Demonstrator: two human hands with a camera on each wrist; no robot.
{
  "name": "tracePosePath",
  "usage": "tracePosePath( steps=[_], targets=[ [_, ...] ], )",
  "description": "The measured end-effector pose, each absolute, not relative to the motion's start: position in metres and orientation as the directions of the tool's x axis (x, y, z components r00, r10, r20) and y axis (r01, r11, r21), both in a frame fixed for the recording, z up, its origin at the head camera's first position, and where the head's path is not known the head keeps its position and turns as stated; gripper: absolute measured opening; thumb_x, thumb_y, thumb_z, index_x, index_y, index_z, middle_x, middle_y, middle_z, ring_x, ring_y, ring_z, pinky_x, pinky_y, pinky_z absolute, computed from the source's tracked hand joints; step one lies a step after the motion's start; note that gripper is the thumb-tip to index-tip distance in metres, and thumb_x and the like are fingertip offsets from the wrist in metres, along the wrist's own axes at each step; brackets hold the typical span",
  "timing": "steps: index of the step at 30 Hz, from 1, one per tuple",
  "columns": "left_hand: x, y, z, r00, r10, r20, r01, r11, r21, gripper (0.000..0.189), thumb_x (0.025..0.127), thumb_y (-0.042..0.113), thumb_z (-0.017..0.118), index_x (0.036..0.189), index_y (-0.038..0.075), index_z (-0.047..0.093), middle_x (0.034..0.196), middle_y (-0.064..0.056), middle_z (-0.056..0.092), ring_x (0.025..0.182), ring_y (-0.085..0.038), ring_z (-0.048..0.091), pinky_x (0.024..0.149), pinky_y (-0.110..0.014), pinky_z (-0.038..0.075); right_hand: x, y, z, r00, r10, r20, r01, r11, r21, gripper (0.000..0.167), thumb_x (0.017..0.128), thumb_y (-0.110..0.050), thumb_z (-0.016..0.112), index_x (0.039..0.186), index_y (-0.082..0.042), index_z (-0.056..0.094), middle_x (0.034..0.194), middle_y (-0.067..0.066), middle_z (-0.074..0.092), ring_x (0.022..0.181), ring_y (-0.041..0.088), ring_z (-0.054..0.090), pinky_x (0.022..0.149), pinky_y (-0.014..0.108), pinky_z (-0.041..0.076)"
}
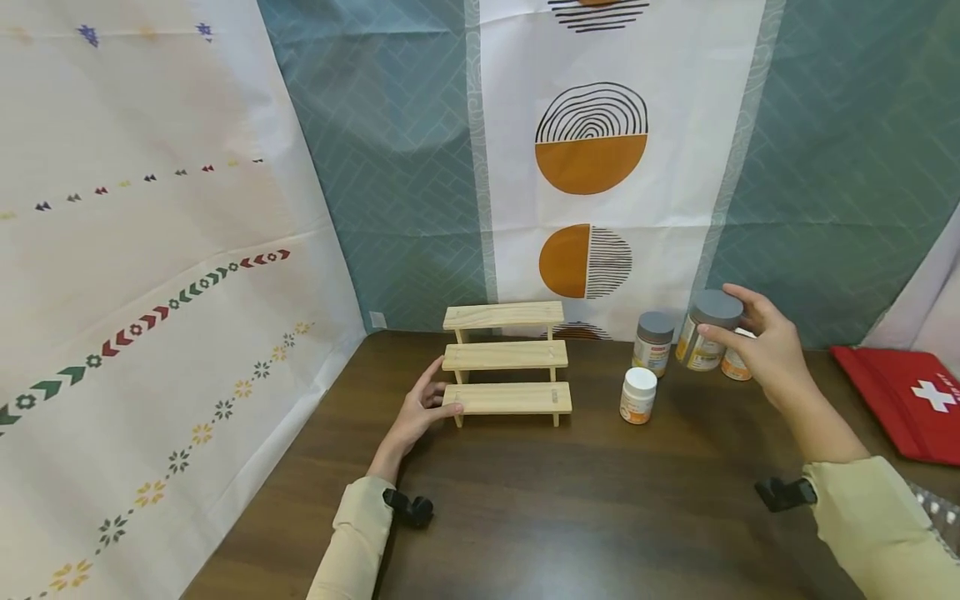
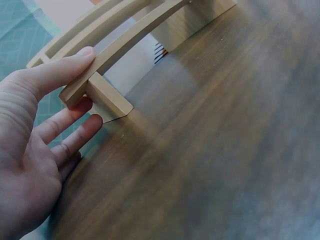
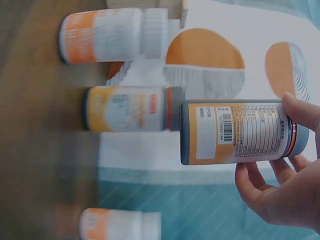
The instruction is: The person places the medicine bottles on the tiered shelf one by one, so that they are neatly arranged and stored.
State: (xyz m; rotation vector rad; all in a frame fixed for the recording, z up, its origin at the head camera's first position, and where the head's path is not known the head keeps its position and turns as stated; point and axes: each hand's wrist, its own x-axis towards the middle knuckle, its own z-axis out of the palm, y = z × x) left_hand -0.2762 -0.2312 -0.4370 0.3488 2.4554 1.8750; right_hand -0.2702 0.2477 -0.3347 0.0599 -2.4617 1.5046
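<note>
Grey lid uppermost, the large jar [image 1: 699,343] is right of centre in the head view, gripped near its top by the right hand [image 1: 776,346]. That hand is parted only as wide as the lid, thumb to one side and curled fingers to the other; the right wrist view shows the jar clear of the table, its barcode and printed table of text in sight. Just left of it in the head view stands a smaller grey-lidded jar [image 1: 651,346], with a white-capped bottle [image 1: 638,398] in front, below it in the frame; a second white bottle [image 1: 736,364] is partly hidden behind the right hand. Left of these, at the middle of the frame, stands a pale three-step wooden stand [image 1: 506,356]. The left hand [image 1: 416,412] pinches the left end of its lowest step, thumb on top and forefinger beneath, the other fingers loosely bent and a little apart. Everything stands on a dark brown table [image 1: 555,500]. A red pouch [image 1: 903,404] with a white cross lies at the right edge. Patterned cloth [image 1: 592,200] fills the upper middle, and a white cloth [image 1: 150,225] with coloured motifs covers the left side.
</note>
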Motion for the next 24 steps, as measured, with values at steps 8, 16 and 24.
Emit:
tracePosePath(
  steps=[8,16,24],
  targets=[
    [-0.277,-0.231,-0.438,-0.975,0.192,0.111,0.155,0.235,0.959,0.091,0.086,0.004,0.073,0.157,0.020,0.020,0.128,-0.029,0.057,0.101,-0.021,0.060,0.088,-0.030,0.045,-0.276,0.223,-0.291,-0.973,-0.005,0.232,-0.210,0.440,-0.873,0.072,0.092,-0.036,0.068,0.153,-0.037,0.029,0.163,0.004,0.022,0.141,0.035,0.031,0.106,0.060,0.031],
    [-0.277,-0.232,-0.437,-0.975,0.189,0.115,0.159,0.240,0.958,0.090,0.086,0.003,0.072,0.157,0.020,0.020,0.129,-0.029,0.057,0.101,-0.020,0.059,0.087,-0.030,0.046,-0.290,0.187,-0.267,-0.966,-0.114,0.233,-0.258,0.351,-0.900,0.073,0.090,-0.031,0.071,0.152,-0.032,0.032,0.163,-0.003,0.023,0.136,0.028,0.034,0.109,0.059,0.029],
    [-0.277,-0.230,-0.437,-0.976,0.186,0.112,0.156,0.237,0.959,0.089,0.086,0.002,0.072,0.157,0.018,0.020,0.129,-0.030,0.057,0.095,-0.015,0.060,0.085,-0.029,0.046,-0.305,0.150,-0.259,-0.961,-0.174,0.215,-0.256,0.263,-0.930,0.072,0.089,-0.024,0.071,0.151,-0.026,0.035,0.161,0.003,0.030,0.138,0.032,0.039,0.115,0.057,0.026]
  ],
)
